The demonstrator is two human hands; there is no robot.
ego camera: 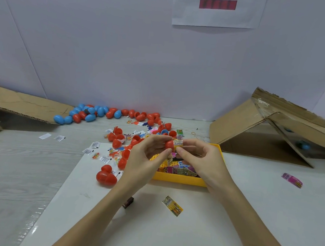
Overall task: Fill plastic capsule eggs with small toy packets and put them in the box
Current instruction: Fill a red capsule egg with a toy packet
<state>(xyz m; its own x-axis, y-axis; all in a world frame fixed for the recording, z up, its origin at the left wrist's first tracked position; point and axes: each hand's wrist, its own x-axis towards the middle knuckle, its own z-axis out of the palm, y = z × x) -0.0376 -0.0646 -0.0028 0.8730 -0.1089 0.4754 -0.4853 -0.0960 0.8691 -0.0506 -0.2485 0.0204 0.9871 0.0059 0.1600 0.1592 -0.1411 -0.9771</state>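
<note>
Left hand (pixel 146 156) pinches our red egg half (pixel 169 144) steady so right hand (pixel 199 159) fingers can push the folded toy packet (pixel 178 143) in.

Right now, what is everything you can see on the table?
Egg half: one, red, pinched by the left hand.
Packet: one, yellow, going into that half.
Loose eggs: many, red and blue, along the back wall.
Closed red eggs: about two, near the left forearm.
Tray: one, yellow, holding packets, under the hands.
Yellow packet: one, in front of the tray.
Pink packet: one, far right.
Cardboard box: one, brown, right.
Cardboard flap: one, brown, left.
Left hand: holds the egg half.
Right hand: pushes the packet.
</note>
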